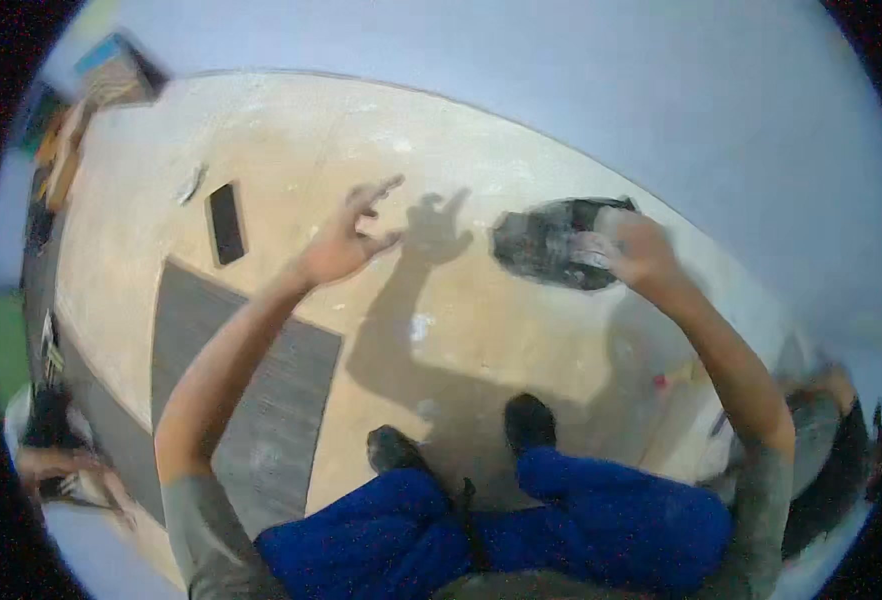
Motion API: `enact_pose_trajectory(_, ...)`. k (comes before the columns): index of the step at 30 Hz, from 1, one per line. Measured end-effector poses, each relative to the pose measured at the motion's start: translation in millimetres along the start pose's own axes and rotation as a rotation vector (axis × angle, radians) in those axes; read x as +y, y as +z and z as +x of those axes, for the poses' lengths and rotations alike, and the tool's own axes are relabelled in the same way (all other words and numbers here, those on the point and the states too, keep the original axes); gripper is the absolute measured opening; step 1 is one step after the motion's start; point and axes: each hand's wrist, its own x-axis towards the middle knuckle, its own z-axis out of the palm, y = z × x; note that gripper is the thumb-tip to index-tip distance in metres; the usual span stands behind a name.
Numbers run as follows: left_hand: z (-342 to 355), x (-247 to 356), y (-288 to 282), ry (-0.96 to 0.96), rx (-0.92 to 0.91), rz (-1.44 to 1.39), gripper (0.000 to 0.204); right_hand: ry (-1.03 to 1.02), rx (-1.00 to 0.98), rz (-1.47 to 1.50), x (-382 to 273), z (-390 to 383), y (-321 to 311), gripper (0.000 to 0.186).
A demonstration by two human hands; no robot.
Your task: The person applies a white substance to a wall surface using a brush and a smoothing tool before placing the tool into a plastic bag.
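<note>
My left hand (339, 247) is raised over the pale floor with fingers spread and nothing in it; its shadow falls to the right. Off to the right, my right hand (643, 255) is curled at the right end of a dark, crumpled bag-like thing (541, 243). Something pale shows at these fingers, but blur hides what it is. Whether the hand grips the dark thing itself, I cannot tell. A flat black rectangular thing (226, 224) lies left of my left hand, with a small whitish piece (191, 185) beyond it.
Dark grey floor planks (251, 385) lie under my left forearm. A pale wall (661, 80) borders the floor at the far side and right. Boxes (119, 75) stand at the far left. Parts of other people show at the left (66, 450) and right (816, 430) edges.
</note>
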Motion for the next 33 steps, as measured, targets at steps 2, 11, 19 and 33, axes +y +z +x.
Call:
enact_pose_trajectory(2, -2, -55, -43, -0.170, 0.200, 0.223, 0.068, 0.220, -0.027, 0.004, -16, -2, -15, 0.007)
enact_pose_trajectory(11, -99, -231, -153, -0.826, 0.844, 0.513, 0.101, 0.244, -0.337, 0.054, -15, 3, -14, 0.021)
enact_pose_trajectory(19, -47, -216, -145, -0.791, 0.832, 0.571, 0.091, 0.192, -0.329, -0.001, -13, -1, -1, 0.033)
enact_pose_trajectory(33, -36, -233, -131, -0.584, 0.968, 0.689, 0.071, 0.277, -0.477, -0.017, -8, -15, -3, 0.043)
